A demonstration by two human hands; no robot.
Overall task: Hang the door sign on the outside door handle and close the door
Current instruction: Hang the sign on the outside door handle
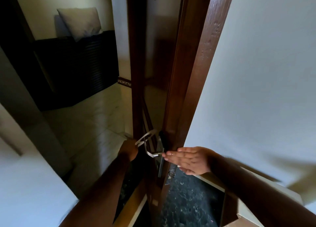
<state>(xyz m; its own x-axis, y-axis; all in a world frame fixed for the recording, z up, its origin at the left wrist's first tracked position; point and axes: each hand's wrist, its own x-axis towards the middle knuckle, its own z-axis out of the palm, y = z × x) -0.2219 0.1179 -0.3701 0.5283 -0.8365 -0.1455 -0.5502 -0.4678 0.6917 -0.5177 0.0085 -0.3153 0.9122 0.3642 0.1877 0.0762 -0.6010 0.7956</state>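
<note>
A dark brown wooden door [181,76] stands ajar, seen edge-on. On its left face a metal lever handle [154,154] sticks out. A white door sign [145,138] with a round hole hangs around that handle, and my left hand [128,149] is shut on the sign's lower end, reaching through the gap. My right hand [189,159] is flat with its fingers straight, the fingertips at the door's edge by the handle plate [161,163]. A second metal handle [171,173] shows lower down on the near side.
Beyond the gap lies a pale tiled floor [95,117], with a dark slatted cabinet [75,69] and a white pillow [82,22] on top. White walls [256,72] flank the door frame. Dark speckled floor [191,201] is under me.
</note>
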